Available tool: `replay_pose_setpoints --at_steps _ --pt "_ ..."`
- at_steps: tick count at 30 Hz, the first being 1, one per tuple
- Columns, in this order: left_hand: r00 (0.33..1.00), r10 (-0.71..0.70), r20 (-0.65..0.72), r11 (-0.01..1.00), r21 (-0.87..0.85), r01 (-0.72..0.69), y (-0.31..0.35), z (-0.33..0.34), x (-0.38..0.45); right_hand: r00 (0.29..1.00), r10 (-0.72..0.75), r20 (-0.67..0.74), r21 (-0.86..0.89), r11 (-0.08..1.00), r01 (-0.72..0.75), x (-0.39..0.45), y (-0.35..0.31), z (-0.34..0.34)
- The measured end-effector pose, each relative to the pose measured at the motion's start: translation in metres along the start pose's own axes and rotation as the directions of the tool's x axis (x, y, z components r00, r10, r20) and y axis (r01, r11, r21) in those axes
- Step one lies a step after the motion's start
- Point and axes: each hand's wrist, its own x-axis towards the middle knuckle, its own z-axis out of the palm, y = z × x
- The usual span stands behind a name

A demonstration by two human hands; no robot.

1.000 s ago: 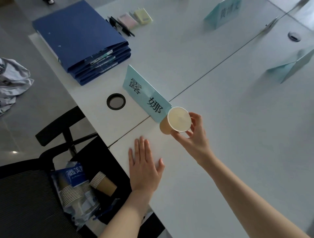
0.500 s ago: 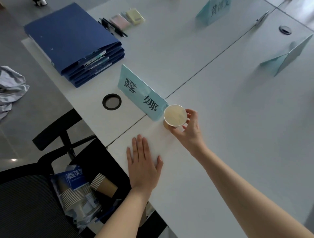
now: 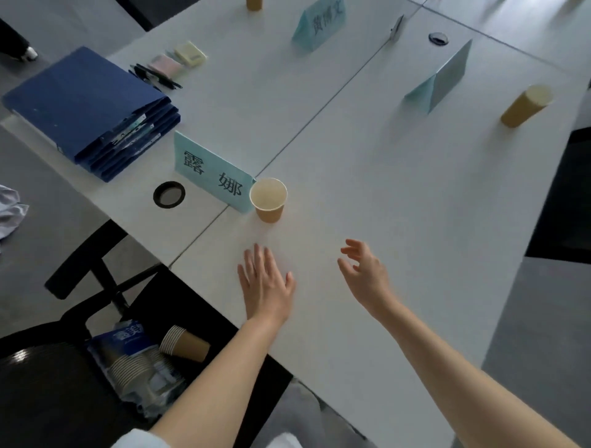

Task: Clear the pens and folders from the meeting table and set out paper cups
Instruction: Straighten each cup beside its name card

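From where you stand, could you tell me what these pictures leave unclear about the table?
Head view only:
- Top cup: cut off by the upper edge.
- Pens: too small and dark to count.
- Folders: contents hidden by the covers.
- Far name card: writing blurred.
- Right name card: seen from behind, name hidden.
- Bag of cups: number unclear through wrapping and shadow.

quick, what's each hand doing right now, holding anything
Left hand: open, flat on the table, holding nothing.
Right hand: open, fingers loosely spread, holding nothing; the paper cup stands apart from it.
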Motion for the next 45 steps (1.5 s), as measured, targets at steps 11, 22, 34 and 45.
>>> replay_pose_setpoints --at_steps 11,22,34,45 --pt "0.977 0.213 -0.009 0.944 -0.256 -0.208 0.171 0.080 -0.154 0.993 0.066 -0.098 0.180 0.982 -0.048 -0.115 0.137 -0.162" --pt "0.927 0.374 0.031 0.871 -0.355 -0.339 0.343 0.165 -0.290 0.951 0.200 -0.234 0.252 0.958 -0.140 -0.207 0.302 -0.327" --pt "0.932 0.337 -0.133 0.818 -0.449 -0.359 0.456 0.143 -0.209 0.974 0.066 -0.219 0.183 0.983 -0.025 -0.110 0.309 -0.420" --pt "0.973 0.200 -0.113 0.891 -0.392 -0.229 0.561 0.114 -0.033 0.971 -0.087 -0.222 0.147 0.982 0.121 0.077 0.255 -0.504"
